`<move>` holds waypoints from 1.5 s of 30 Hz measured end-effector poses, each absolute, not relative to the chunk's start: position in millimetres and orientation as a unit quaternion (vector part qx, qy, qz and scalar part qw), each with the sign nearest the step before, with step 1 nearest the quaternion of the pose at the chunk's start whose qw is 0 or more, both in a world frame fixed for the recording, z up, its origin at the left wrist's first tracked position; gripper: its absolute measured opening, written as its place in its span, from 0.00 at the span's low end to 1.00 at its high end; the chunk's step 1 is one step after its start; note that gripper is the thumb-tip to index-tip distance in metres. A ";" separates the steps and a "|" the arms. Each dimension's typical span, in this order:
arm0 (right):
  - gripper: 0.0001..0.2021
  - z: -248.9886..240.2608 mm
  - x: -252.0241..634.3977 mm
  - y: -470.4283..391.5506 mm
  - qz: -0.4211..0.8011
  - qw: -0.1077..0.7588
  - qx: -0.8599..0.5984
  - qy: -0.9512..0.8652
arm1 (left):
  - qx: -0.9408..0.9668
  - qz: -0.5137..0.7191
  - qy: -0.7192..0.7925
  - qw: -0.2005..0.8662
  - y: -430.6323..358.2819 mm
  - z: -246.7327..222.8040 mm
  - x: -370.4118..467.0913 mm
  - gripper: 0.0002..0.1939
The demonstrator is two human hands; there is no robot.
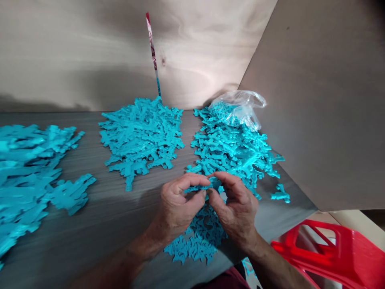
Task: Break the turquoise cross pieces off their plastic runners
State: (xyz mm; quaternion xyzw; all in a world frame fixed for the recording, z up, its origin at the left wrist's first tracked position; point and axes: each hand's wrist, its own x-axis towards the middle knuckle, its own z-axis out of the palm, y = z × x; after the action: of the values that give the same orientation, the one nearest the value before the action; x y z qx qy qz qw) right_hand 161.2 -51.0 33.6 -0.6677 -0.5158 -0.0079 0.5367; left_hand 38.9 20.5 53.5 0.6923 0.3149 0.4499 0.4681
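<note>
Near the table's front, my left hand pinches a small turquoise plastic piece between thumb and forefinger. My right hand grips the same piece from the other side, its thumb and forefinger almost meeting those of the left. Fingers cover much of the piece, so its full shape is hidden. Below both hands lies a spread of small star-like turquoise pieces. Just beyond them rises a heap of longer turquoise plastic pieces, with a clear plastic bag lying over its back.
Another turquoise heap stands at the table's middle back, with a thin red-and-blue strip upright behind it. A larger pile fills the left. Wooden panels wall the back and right. A red plastic stool-like object sits lower right.
</note>
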 end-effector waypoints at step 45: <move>0.14 52.9 162.1 -56.9 -0.107 0.565 -0.528 -0.625 | 0.782 0.503 0.208 0.304 14.2 81.4 27.8 0.14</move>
State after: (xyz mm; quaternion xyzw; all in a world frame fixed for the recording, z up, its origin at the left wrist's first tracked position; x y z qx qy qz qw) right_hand 162.1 -56.9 52.9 -0.5283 -0.6251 -0.1070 0.5646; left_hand 27.8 14.2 81.4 0.7816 0.2081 0.5034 0.3039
